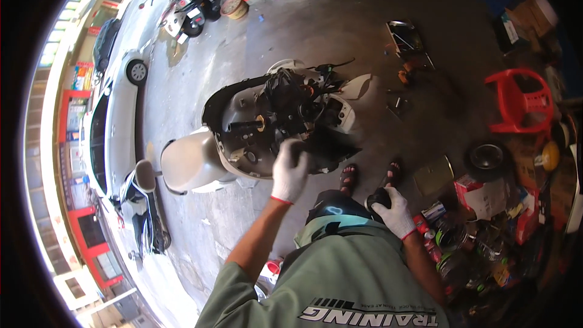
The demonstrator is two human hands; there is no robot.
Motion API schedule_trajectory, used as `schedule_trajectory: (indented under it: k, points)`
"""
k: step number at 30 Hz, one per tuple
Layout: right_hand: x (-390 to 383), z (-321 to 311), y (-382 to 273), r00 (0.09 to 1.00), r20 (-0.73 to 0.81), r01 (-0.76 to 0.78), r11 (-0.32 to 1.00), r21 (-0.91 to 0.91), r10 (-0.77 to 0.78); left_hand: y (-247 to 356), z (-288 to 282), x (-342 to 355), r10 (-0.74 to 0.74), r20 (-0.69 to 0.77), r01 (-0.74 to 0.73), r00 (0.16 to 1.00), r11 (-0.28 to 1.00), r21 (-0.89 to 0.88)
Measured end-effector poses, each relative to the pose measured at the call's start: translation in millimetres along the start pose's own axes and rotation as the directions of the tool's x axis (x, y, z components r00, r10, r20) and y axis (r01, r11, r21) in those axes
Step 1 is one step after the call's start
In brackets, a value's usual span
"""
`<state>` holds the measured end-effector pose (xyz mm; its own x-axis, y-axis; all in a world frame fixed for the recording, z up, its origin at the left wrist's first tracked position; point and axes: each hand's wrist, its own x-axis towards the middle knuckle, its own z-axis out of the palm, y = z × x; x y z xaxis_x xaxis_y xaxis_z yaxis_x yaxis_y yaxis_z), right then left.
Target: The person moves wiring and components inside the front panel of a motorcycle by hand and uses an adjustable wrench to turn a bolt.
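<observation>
My left hand [290, 172], in a white glove, is at the near edge of a partly dismantled scooter body [235, 158], its fingers slightly bent and apart, nothing visible in them. The body has a dark interior with exposed wiring, a black tube [243, 126] and a pale beige panel [188, 161] at its left. My right hand [393, 212], also gloved, is low at the right beside my hip, shut on a black rounded object [379, 198] that I cannot make out further.
A red plastic chair [523, 102], a wheel [486, 158], cartons [486, 200] and clutter fill the right. Metal trays with tools [404, 39] lie on the floor. A white car [121, 133], a scooter [146, 206] and more scooters [191, 12] stand at the left.
</observation>
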<state>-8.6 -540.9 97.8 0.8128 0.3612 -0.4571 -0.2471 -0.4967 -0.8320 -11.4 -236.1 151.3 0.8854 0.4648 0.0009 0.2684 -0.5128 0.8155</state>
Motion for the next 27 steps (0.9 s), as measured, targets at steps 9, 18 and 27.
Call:
schedule_trajectory:
  k: [9, 18, 27]
  points:
    - [20, -97, -3, 0.993, 0.111, 0.055, 0.997, -0.061, -0.048, -1, -86, 57, 0.325, 0.003, -0.175, 0.946, 0.503, 0.847]
    - [11, -141, 28, 0.998, 0.012, 0.064, 0.997, -0.03, -0.064, -5, -70, 115, -0.049, 0.374, -0.352, 0.926, 0.246, 0.903]
    - [5, -129, 15, 1.0, 0.012, -0.024, 0.992, -0.124, 0.025, -15, -73, 111, -0.012, 0.396, -0.375, 0.918, 0.297, 0.878]
